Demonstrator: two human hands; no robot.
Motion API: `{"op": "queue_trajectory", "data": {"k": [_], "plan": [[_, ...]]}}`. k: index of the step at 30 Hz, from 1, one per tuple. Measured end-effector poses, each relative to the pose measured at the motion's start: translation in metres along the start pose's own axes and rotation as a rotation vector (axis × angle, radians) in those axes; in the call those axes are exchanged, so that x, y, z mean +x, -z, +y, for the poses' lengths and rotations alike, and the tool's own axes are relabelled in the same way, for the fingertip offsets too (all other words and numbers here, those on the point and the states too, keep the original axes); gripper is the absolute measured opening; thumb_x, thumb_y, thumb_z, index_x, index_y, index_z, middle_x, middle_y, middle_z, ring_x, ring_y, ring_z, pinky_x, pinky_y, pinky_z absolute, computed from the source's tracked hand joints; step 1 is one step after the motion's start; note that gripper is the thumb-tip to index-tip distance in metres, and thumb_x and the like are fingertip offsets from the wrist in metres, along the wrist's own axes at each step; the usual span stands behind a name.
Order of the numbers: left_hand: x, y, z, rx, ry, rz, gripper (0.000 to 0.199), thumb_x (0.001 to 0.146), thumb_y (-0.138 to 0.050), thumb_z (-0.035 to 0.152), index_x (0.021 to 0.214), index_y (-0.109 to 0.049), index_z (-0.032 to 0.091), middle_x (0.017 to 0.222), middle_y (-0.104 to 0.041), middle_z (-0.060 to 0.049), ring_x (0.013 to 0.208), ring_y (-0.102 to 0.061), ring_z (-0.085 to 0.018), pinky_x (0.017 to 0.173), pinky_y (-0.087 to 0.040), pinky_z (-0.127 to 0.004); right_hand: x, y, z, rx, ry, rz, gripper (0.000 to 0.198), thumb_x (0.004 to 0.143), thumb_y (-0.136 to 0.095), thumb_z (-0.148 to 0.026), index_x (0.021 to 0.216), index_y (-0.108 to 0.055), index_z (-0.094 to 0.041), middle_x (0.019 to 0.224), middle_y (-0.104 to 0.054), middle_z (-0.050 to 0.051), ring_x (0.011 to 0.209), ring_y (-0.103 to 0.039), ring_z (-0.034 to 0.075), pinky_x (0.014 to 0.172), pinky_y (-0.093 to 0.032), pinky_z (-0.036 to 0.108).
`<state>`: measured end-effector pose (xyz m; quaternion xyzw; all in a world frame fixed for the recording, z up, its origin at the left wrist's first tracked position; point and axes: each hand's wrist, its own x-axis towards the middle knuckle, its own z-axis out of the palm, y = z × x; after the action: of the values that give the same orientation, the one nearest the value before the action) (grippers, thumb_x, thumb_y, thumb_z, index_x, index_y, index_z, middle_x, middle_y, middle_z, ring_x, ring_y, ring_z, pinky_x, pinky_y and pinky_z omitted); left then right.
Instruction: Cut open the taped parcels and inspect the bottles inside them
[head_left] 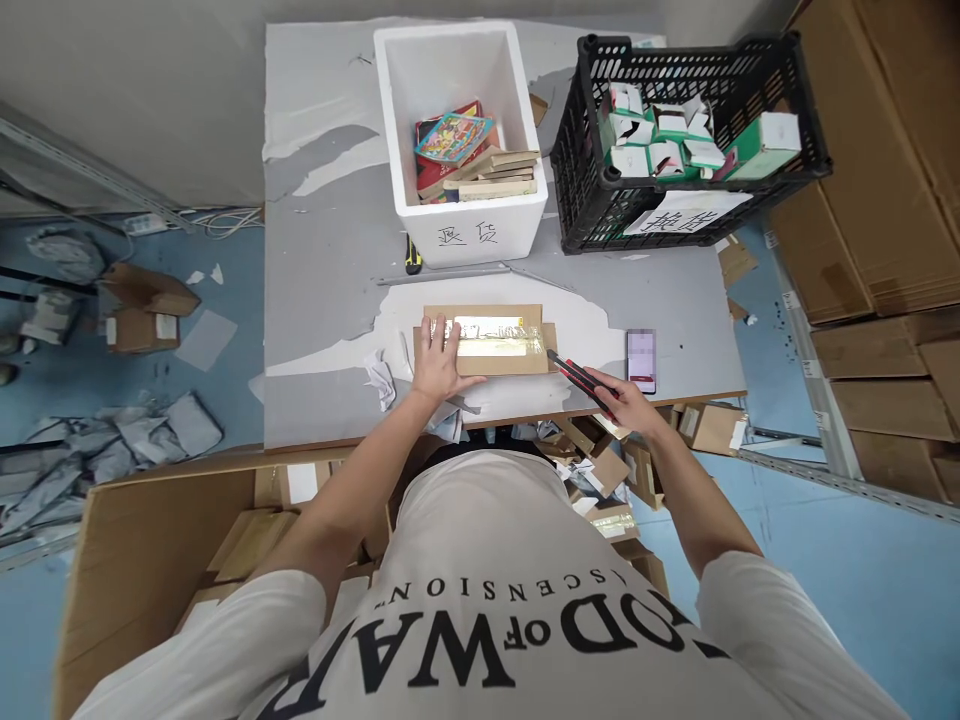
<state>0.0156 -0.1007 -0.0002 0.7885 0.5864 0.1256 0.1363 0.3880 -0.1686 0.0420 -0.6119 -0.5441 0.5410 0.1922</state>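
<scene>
Head-worn view, forward and down

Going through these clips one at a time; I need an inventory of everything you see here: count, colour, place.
Table: one, grey, centre
Package: one, brown, near the table's front edge
Foam box: one, white, far side of table
Books: several, mixed colours, in the foam box
Crate: one, black, right of the foam box
Small boxes: several, green and white, in the crate
Cutter: one, yellow and black, by the foam box's base
Phone: one, purplish screen, table's right
Crumpled paper: one, white, left of package
Large carton: one, brown, lower left
Stacked cartons: several, brown, far right
Bags: several, grey, left floor
Floor: blue
Tool: one, red and black, in right hand
Left hand: one, on package
</scene>
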Motion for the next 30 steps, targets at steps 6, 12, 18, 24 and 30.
{"op": "queue_trajectory", "data": {"k": [6, 12, 18, 24, 30], "plan": [[0.000, 0.001, 0.000, -0.034, 0.001, 0.008, 0.121, 0.057, -0.059, 0.085, 0.146, -0.033, 0.007, 0.155, -0.022, -0.025, 0.145, -0.004, -0.047, 0.116, -0.014, -0.057, -0.007, 0.004, 0.021, 0.114, -0.061, 0.024, 0.073, 0.084, -0.053, -0.062, 0.142, -0.047, -0.019, 0.056, -0.058, -0.001, 0.038, -0.040, 0.010, 0.037, -0.036, 0.025], [0.000, 0.001, -0.003, -0.081, -0.018, 0.015, 0.115, 0.062, -0.057, 0.083, 0.147, -0.032, 0.010, 0.156, -0.021, -0.023, 0.146, -0.004, -0.046, 0.115, -0.013, -0.060, 0.027, -0.010, 0.057, -0.149, -0.034, 0.543, 0.069, 0.089, -0.041, -0.055, 0.144, -0.040, -0.013, 0.082, -0.067, 0.010, 0.065, -0.060, 0.021, 0.069, -0.053, 0.040], [-0.004, 0.002, -0.009, -0.164, -0.028, 0.014, 0.087, 0.085, -0.046, 0.065, 0.150, -0.028, 0.010, 0.158, -0.018, -0.021, 0.148, 0.001, -0.040, 0.115, -0.016, -0.059, 0.080, -0.046, 0.085, -0.248, -0.183, 0.674, 0.055, 0.088, -0.035, -0.034, 0.128, -0.056, -0.003, 0.121, -0.058, 0.023, 0.115, -0.052, 0.029, 0.104, -0.038, 0.045], [-0.005, 0.003, -0.012, -0.244, -0.023, 0.032, 0.085, 0.087, -0.044, 0.062, 0.152, -0.020, 0.012, 0.160, -0.007, -0.020, 0.148, 0.003, -0.038, 0.115, -0.018, -0.059, 0.089, -0.049, 0.102, -0.246, -0.261, 0.690, 0.055, 0.085, -0.038, -0.030, 0.125, -0.057, 0.002, 0.114, -0.057, 0.027, 0.111, -0.052, 0.033, 0.104, -0.036, 0.050], [-0.009, 0.003, -0.013, -0.270, 0.014, 0.105, 0.090, 0.083, -0.052, 0.062, 0.151, -0.018, 0.014, 0.160, -0.006, -0.022, 0.148, 0.000, -0.039, 0.114, -0.021, -0.060, 0.090, -0.039, 0.094, -0.262, -0.261, 0.723, 0.051, 0.087, -0.043, -0.038, 0.121, -0.059, -0.004, 0.119, -0.053, 0.025, 0.117, -0.050, 0.035, 0.104, -0.033, 0.058]]}}
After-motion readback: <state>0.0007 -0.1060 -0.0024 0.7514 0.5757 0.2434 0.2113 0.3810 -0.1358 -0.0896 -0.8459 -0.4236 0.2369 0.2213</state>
